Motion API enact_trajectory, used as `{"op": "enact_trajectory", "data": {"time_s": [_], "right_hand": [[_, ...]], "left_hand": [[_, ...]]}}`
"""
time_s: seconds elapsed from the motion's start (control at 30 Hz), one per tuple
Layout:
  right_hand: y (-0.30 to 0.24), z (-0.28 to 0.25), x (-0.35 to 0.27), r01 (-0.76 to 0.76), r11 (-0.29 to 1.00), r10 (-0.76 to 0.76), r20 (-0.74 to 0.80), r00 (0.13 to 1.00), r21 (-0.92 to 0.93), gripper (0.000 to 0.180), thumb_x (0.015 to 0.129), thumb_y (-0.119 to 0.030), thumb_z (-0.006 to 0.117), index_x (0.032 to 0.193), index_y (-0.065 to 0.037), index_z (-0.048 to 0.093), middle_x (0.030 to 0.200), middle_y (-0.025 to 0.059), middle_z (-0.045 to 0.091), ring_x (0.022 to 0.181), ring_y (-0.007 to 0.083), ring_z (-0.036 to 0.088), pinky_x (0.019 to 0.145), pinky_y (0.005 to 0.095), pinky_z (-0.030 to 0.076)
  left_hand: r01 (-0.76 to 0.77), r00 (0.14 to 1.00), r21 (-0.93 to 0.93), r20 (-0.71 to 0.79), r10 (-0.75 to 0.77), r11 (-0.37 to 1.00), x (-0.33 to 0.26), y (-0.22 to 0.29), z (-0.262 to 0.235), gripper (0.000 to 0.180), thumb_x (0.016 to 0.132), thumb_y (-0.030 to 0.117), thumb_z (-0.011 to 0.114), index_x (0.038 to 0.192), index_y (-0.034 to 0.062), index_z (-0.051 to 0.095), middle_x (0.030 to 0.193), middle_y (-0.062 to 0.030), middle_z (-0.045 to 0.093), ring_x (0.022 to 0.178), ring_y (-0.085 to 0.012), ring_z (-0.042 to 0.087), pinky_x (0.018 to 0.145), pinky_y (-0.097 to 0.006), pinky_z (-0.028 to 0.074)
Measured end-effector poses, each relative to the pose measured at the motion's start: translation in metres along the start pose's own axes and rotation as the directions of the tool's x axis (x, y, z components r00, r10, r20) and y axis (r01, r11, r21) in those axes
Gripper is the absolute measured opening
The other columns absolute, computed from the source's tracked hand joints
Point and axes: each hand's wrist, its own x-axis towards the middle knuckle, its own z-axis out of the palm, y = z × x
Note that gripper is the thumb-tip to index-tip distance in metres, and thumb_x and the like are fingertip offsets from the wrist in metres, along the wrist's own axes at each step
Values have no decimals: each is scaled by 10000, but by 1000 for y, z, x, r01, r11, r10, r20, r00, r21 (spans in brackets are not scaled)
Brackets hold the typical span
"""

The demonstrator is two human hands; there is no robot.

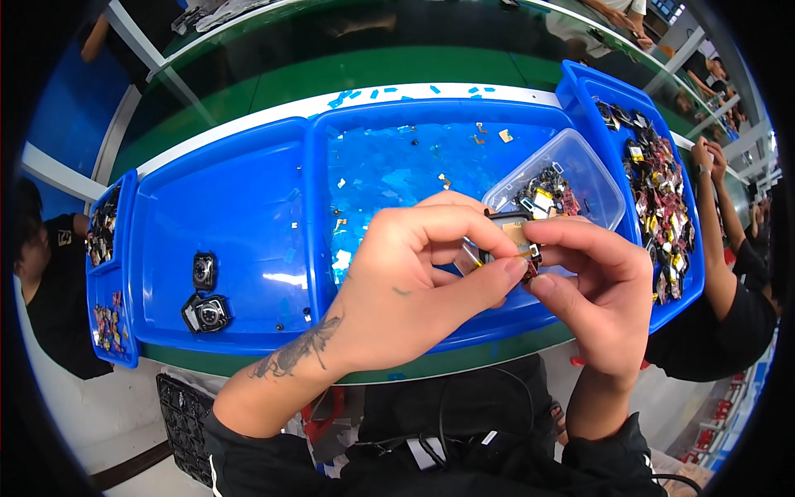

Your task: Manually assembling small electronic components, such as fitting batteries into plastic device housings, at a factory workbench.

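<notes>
From the head view, both hands meet above the middle blue plastic tray [397, 132]. The left hand [414, 282] pinches a small dark square module with a tan flex strip [509, 236], and the right hand [596, 282] closes thumb and forefinger on its lower corner. By my judgement the work is midway: two round-lensed black metal modules [205, 294] lie done in the smooth left blue tray [224, 190], while a clear plastic tub [571, 178] and the right blue bin [584, 91] hold heaps of mixed small parts. Glossy blue film scraps [389, 178] litter the middle tray. The green tabletop [331, 70] lies beyond.
</notes>
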Motion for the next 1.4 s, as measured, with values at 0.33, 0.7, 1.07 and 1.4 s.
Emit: {"op": "enact_trajectory", "data": {"time_s": [0.33,0.7,1.07,1.4], "right_hand": [[6,13,1,90,996,-88,-79,993,24,450,742,195,629,1177,117,545,1095,159,601,965,188,650,776,268,599],[1,13,2,-23,999,22,-45,999,-26,510,724,105,691,1209,121,534,1082,154,624,973,188,643,853,278,525],[3,15,7,-3,1000,3,-14,1000,-5,503,745,105,642,1233,112,524,1055,147,641,952,181,652,875,273,512],[6,12,11,1,1000,-1,-15,1000,-7,504,747,110,635,1237,107,520,1061,154,640,955,190,658,875,275,519]], "left_hand": [[-165,981,348,-38,190,923,3,2,-3,99,803,-21,711,897,-19,682,1069,-147,578,961,-151,598,664,-227,564],[-294,950,471,48,308,832,4,5,-15,79,790,30,723,868,16,720,1104,-153,627,936,-160,614,686,-241,506],[-248,949,472,-55,309,846,5,3,-16,106,730,1,745,834,16,733,909,-128,683,1037,-189,607,660,-240,516],[-392,877,603,18,480,695,7,0,-16,117,709,-35,702,810,17,728,778,-78,693,1031,-224,612,677,-267,523]]}}
